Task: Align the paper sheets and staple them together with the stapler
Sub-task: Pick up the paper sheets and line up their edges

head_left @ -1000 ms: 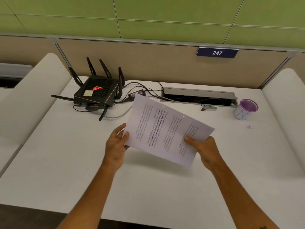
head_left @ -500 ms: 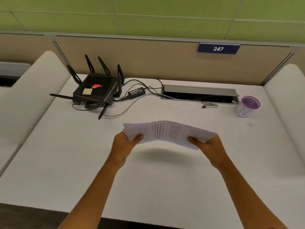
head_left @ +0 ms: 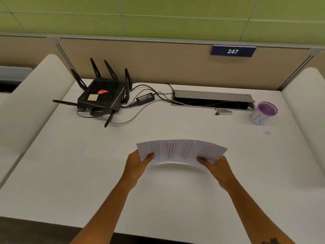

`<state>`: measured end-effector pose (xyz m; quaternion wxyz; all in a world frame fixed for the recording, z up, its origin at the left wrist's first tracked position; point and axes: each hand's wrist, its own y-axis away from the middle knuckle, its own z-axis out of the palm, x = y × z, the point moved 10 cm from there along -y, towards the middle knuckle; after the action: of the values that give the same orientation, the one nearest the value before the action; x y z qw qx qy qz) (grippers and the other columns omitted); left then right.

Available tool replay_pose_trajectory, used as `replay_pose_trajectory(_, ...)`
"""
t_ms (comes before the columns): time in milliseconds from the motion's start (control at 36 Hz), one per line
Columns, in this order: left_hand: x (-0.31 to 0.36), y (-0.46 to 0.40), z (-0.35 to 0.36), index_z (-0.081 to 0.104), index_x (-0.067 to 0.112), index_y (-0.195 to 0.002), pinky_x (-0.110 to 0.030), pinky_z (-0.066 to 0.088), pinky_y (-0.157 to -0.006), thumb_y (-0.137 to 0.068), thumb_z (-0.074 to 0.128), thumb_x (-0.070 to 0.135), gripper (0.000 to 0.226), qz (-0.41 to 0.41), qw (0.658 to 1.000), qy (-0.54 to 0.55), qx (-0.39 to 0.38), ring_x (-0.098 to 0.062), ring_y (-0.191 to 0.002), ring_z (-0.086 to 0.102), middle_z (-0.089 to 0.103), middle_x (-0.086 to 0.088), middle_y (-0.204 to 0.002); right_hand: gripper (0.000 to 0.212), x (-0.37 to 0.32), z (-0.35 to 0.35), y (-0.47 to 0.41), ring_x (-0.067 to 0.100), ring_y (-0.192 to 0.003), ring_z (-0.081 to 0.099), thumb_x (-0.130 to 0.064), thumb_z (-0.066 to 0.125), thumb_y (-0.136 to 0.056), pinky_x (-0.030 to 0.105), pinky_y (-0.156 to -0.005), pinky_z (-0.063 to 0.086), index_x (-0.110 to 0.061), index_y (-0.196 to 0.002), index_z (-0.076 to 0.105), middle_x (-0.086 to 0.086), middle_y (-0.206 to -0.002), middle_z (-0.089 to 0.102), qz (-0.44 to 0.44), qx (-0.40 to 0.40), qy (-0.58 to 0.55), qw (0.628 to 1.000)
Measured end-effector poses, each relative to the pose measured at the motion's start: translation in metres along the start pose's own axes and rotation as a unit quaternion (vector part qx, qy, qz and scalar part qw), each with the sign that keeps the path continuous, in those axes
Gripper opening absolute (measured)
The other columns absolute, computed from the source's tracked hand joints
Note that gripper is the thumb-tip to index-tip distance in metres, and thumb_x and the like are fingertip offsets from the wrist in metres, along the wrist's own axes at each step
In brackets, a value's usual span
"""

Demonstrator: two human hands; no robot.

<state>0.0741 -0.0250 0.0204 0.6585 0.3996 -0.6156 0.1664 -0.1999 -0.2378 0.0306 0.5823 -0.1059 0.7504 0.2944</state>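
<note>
White desk (head_left: pixel 70 173), router (head_left: pixel 102 97), power adapter (head_left: pixel 145 99), stapler (head_left: pixel 223 112), cup (head_left: pixel 262 114)

Both forearms are bare from the bottom edge of the view up to the wrists, with no sleeves, watch or rings showing. The left hand (head_left: pixel 136 163) and right hand (head_left: pixel 217 167) are ungloved. A small dark tattoo mark (head_left: pixel 269 241) sits on the right forearm at the frame's lower edge.
</note>
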Motion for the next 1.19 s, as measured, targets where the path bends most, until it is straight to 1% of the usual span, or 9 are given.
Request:
replay_pose_trajectory(83,-0.014,0.001,0.004,0.068,0.023,-0.128,-0.015,0.062,-0.077,-0.098,0.079,0.022,0.032,-0.017,1.000,-0.024,-0.010,-0.020,-0.110,0.074,0.077,0.006,-0.115,0.032,0.015,0.004,0.002,0.015,-0.101,0.073,-0.020,0.086,-0.082,0.020,-0.075,0.058,-0.032,-0.108,0.072,-0.008,-0.107,0.077,0.031,-0.010,0.027,0.999)
replay_pose_trajectory(194,-0.008,0.002,0.004,0.066,0.025,-0.127,-0.016,0.063,-0.074,-0.100,0.075,0.023,0.029,-0.008,0.999,-0.038,-0.006,-0.010,-0.103,0.072,0.074,0.011,-0.112,0.030,0.008,0.001,0.002,0.012,-0.094,0.074,-0.021,0.087,-0.081,0.019,-0.070,0.059,-0.024,-0.107,0.074,-0.007,-0.104,0.077,0.031,0.003,0.032,0.999)
replay_pose_trajectory(333,-0.009,0.005,-0.003,0.067,0.027,-0.126,-0.021,0.064,-0.075,-0.102,0.073,0.021,0.026,-0.012,1.000,-0.015,0.008,-0.012,-0.105,0.075,0.076,0.013,-0.115,0.035,-0.010,-0.004,-0.006,0.014,-0.094,0.078,-0.021,0.089,-0.078,0.029,-0.080,0.064,-0.017,-0.112,0.078,-0.006,-0.106,0.080,0.009,-0.018,0.035,0.999)
replay_pose_trajectory(639,-0.030,0.035,-0.001,0.070,0.031,-0.126,-0.024,0.065,-0.078,-0.101,0.073,0.019,0.028,-0.057,0.991,0.109,0.043,-0.007,-0.104,0.078,0.081,0.012,-0.119,0.036,-0.034,-0.003,-0.014,0.022,-0.099,0.077,-0.017,0.084,-0.084,0.039,-0.086,0.063,-0.014,-0.119,0.075,-0.002,-0.111,0.079,-0.013,-0.045,-0.019,0.999)
replay_pose_trajectory(806,-0.047,0.050,0.009,0.069,0.028,-0.131,-0.038,0.066,-0.091,-0.092,0.082,0.017,0.042,-0.093,0.986,0.132,0.029,-0.017,-0.114,0.077,0.081,0.006,-0.123,0.032,-0.042,-0.008,-0.020,0.029,-0.098,0.076,-0.019,0.082,-0.086,0.047,-0.084,0.063,-0.013,-0.117,0.076,0.002,-0.111,0.080,-0.011,-0.040,-0.027,0.999)
replay_pose_trajectory(944,-0.047,0.045,-0.004,0.058,0.022,-0.143,-0.036,0.068,-0.080,-0.090,0.084,0.017,0.060,-0.094,0.984,0.145,0.053,-0.021,-0.112,0.078,0.078,-0.004,-0.129,0.026,-0.059,-0.011,-0.024,0.033,-0.092,0.077,-0.019,0.080,-0.086,0.046,-0.079,0.064,-0.011,-0.111,0.078,0.007,-0.104,0.080,-0.015,-0.063,-0.013,0.998)
replay_pose_trajectory(1028,-0.037,0.033,-0.020,0.052,0.027,-0.147,-0.034,0.066,-0.084,-0.090,0.086,0.018,0.067,-0.077,0.987,0.111,0.093,-0.022,-0.112,0.075,0.074,-0.007,-0.130,0.023,-0.067,-0.014,-0.028,0.032,-0.090,0.077,-0.018,0.080,-0.087,0.040,-0.075,0.063,-0.009,-0.108,0.079,0.009,-0.101,0.081,-0.018,-0.074,0.004,0.997)
replay_pose_trajectory(1111,-0.011,0.020,-0.027,0.045,0.030,-0.155,-0.038,0.055,-0.106,-0.088,0.088,0.025,0.079,-0.004,0.994,-0.008,0.108,-0.017,-0.128,0.061,0.060,0.001,-0.145,0.023,-0.075,-0.014,-0.030,0.028,-0.088,0.078,-0.019,0.080,-0.087,0.032,-0.071,0.062,-0.009,-0.108,0.079,0.006,-0.100,0.081,-0.022,-0.089,0.020,0.996)
replay_pose_trajectory(1194,0.021,0.005,-0.011,0.040,0.030,-0.161,-0.022,0.042,-0.109,-0.089,0.087,0.033,0.086,0.072,0.989,-0.109,0.062,-0.007,-0.139,0.048,0.050,0.012,-0.154,0.024,-0.080,-0.011,-0.032,0.027,-0.089,0.078,-0.023,0.079,-0.088,0.035,-0.075,0.064,-0.011,-0.109,0.078,0.003,-0.101,0.081,-0.024,-0.106,0.047,0.993)
